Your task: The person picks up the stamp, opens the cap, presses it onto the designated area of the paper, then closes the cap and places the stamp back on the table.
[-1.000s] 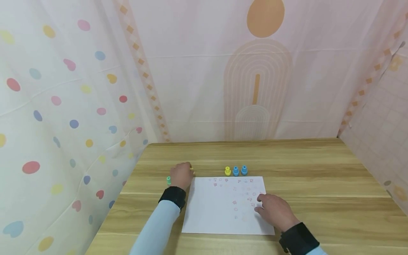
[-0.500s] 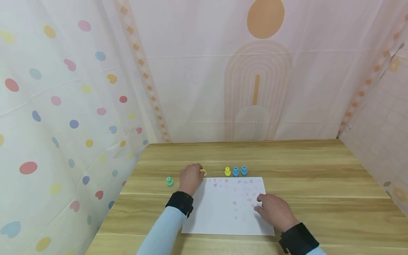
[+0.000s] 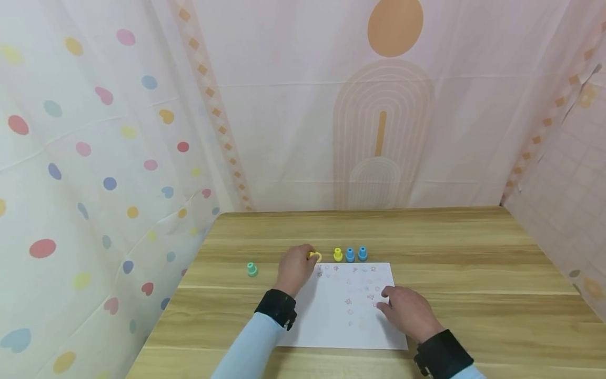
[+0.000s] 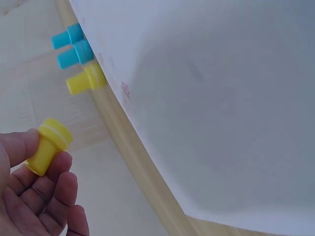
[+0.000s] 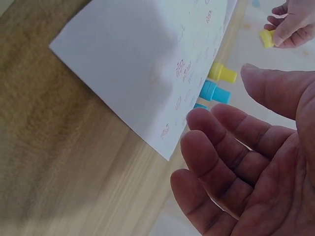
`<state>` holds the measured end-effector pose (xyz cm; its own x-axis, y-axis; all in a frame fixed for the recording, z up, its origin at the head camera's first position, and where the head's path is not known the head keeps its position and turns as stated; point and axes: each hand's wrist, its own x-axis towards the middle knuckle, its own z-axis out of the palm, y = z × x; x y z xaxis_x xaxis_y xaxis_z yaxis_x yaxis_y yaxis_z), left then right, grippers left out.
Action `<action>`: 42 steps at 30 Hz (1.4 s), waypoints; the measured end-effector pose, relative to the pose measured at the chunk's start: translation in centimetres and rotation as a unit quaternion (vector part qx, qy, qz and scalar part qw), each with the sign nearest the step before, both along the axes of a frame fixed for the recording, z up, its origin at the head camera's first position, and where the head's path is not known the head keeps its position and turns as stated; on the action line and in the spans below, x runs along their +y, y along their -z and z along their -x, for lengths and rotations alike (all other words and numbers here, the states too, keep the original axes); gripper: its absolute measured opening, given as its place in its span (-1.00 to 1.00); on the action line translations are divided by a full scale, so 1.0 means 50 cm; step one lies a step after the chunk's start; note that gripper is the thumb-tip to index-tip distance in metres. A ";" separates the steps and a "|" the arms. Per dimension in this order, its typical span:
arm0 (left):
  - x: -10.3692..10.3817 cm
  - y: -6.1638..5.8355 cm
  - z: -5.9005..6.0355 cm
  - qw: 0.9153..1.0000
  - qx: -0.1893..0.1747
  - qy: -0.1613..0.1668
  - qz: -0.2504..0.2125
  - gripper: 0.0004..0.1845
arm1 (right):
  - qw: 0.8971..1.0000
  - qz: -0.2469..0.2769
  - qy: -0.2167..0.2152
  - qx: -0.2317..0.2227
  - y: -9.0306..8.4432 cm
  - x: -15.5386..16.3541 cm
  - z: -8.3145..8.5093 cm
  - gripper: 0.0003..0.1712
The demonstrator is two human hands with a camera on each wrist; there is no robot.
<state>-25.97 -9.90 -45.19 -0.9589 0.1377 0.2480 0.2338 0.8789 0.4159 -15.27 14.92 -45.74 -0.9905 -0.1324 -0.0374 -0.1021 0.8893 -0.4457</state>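
My left hand (image 3: 294, 267) pinches a yellow toy stamp (image 4: 50, 140) between thumb and fingers, near the far left edge of a white sheet of paper (image 3: 322, 326). In the left wrist view the stamp is tilted, its wide end away from the palm. Small faint red and purple prints (image 3: 349, 301) dot the paper's right half and far edge. Over the sheet's right side hovers my right hand (image 3: 411, 315), fingers loosely bent with nothing between them. Just beyond the paper stand another yellow stamp (image 3: 337, 255) and two blue stamps (image 3: 350, 255) in a row.
A green stamp (image 3: 252, 270) stands alone to the left of the paper. The wooden table (image 3: 473, 273) extends on both sides of the sheet. Behind it hangs a pale patterned curtain (image 3: 293, 131), and a dotted curtain (image 3: 94, 210) closes off the left.
My left hand has moved right with the yellow stamp, away from the green stamp and towards the row of standing stamps. The green stamp has come into full view. My right hand stays nearly still.
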 end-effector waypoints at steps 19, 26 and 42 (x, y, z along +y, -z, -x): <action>0.077 -0.013 -0.048 0.984 -0.061 0.089 -0.143 -0.75 | 0.999 0.037 0.027 0.021 0.000 0.000 0.001 -0.73; 0.103 -0.007 -0.064 0.969 -0.094 0.129 -0.189 -0.76 | 0.996 0.077 0.044 0.009 -0.004 -0.002 0.006 -0.71; 0.148 0.019 -0.101 0.946 -0.103 0.214 -0.221 -0.82 | 0.951 0.287 0.099 -0.064 -0.007 0.000 0.012 -0.37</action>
<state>-20.94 -2.48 -46.14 -0.8730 0.4510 0.1857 0.4025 0.4514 0.7964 -15.87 14.92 -45.40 -0.9903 0.0209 -0.1370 0.1296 0.4913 -0.8613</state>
